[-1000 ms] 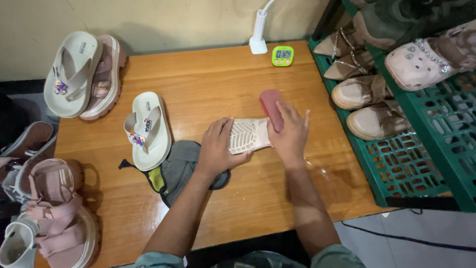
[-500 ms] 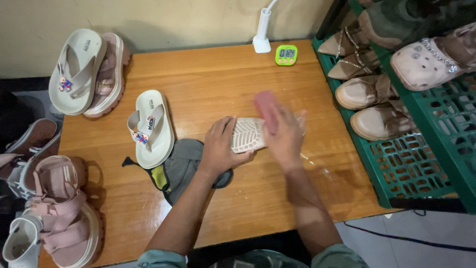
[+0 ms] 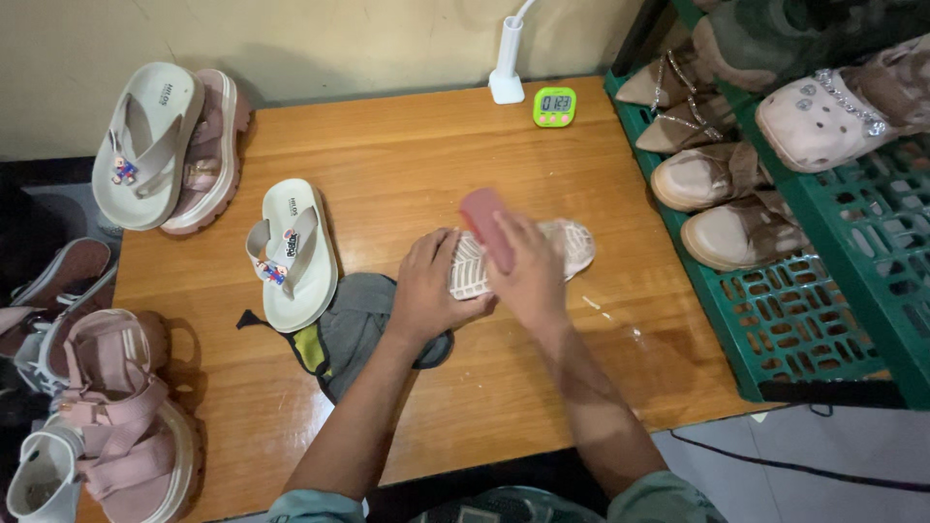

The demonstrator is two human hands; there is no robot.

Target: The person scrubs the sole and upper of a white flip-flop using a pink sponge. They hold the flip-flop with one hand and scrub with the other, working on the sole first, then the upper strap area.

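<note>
A cream sandal lies upside down on the wooden table, its ridged sole facing up. My left hand presses down on the sandal's near end and holds it still. My right hand grips a pink-red block, a brush or sponge, and rests it on the sole. A grey cloth pouch with a yellow-green lining lies under my left wrist. A matching cream sandal sits upright to the left.
Two more sandals are stacked at the back left. Pink strapped sandals sit at the front left edge. A green timer and a white lamp base stand at the back. Green racks with shoes border the right.
My right hand has slid the pink-red block leftward along the sole, towards my left hand. The left hand has kept its hold on the sandal.
</note>
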